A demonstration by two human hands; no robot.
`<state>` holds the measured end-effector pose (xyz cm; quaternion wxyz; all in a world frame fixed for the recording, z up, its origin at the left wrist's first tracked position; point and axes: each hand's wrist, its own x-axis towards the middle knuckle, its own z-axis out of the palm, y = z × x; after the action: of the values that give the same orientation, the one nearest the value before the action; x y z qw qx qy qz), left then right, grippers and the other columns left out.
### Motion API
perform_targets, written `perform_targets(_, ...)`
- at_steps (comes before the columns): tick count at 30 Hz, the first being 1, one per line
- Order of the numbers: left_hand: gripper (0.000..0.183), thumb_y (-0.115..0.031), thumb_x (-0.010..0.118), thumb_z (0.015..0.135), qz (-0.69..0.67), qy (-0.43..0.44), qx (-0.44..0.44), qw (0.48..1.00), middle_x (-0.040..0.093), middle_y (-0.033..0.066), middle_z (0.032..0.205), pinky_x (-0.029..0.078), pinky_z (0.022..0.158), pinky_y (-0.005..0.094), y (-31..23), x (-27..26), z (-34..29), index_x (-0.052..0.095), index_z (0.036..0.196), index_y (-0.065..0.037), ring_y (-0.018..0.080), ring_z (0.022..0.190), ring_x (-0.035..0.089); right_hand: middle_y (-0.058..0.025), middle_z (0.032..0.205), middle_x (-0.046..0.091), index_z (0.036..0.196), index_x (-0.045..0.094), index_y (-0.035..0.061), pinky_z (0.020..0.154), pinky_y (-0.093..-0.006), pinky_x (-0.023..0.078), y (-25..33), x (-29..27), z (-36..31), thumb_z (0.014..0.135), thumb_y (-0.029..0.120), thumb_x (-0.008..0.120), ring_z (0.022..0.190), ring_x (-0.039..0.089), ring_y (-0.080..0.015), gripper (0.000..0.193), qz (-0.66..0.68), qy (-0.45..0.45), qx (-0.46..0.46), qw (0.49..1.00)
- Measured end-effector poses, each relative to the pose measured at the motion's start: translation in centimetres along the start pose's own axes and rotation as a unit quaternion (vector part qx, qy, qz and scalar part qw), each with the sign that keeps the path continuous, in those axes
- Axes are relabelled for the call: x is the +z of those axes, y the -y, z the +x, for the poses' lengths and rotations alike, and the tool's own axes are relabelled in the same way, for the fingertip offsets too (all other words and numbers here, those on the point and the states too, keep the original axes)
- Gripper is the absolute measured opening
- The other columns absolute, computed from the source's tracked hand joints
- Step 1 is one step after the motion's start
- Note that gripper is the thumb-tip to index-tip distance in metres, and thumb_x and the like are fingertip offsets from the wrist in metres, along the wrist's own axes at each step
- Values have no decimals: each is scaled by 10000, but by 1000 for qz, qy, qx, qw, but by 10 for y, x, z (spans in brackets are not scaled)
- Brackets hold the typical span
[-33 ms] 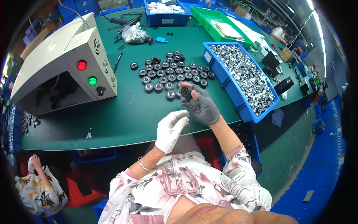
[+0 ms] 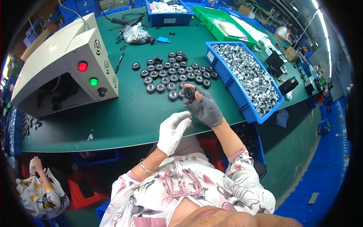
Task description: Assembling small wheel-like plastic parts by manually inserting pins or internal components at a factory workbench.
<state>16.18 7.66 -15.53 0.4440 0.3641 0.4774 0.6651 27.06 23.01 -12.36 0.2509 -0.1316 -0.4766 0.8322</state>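
My right hand (image 2: pixel 204 108), in a grey glove with bare fingertips, pinches a small black wheel (image 2: pixel 190 93) with a round hub above the table's near part. Just left of it and lower, my left hand (image 2: pixel 173 132) wears a white glove. Its thumb and fingers are pressed together, and a tiny bit shows at their tips that I cannot make out. The two hands are apart. Beyond them, several black wheels (image 2: pixel 165 80) with metal centres lie flat in loose rows on the green table (image 2: pixel 124 130); my right hand hides some of the nearest.
Right of the wheels stands a blue bin (image 2: pixel 233 89) full of shiny metal parts. A beige machine (image 2: pixel 70 56) with red and green lights fills the left. Behind are a plastic bag (image 2: pixel 137 34), a green tray (image 2: pixel 210 26) and a pen (image 2: pixel 119 62). Another person's sleeve (image 2: pixel 41 195) shows lower left.
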Motion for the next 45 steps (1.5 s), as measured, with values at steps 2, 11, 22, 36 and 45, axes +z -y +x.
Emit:
perform_targets(2,292,-37,615,1003,-1,-2,-16,1000,699,115,1146,551,893,279,2,1,-3,627,1281,53,150,1002,668,-78,1145,611,1411,502,-2,813,-309,545,-10,-5,-5,925,446,723,958,619,-175,698,25,-15,-18,999)
perform_targets(11,187,-9,621,990,72,13,-4,997,697,70,1084,542,857,259,4,2,-7,676,1162,38,119,935,653,-99,1046,594,1338,525,-39,698,-292,502,-26,0,-29,1059,402,521,804,587,-152,521,71,-32,-36,996)
perform_targets(22,176,-1,618,988,74,14,15,997,694,64,1068,539,841,259,6,1,-10,681,1147,38,116,909,647,-94,975,584,1231,549,-48,636,-286,488,-33,8,-35,1068,375,493,739,555,-134,457,81,-70,-64,992)
perform_targets(36,434,-352,590,1044,-296,49,-280,912,699,116,1073,555,759,309,-23,-6,21,593,1290,6,187,854,686,-83,1021,645,1122,650,3,821,-303,501,-23,3,-53,956,198,648,899,611,-177,256,-417,-113,-201,879)
perform_targets(45,278,-244,679,987,-248,59,-207,945,680,54,1028,483,812,267,-4,10,22,669,1154,-22,110,897,615,-97,998,661,1069,687,38,875,-438,466,-14,9,-46,738,71,743,923,564,-298,337,-552,-86,-322,765)
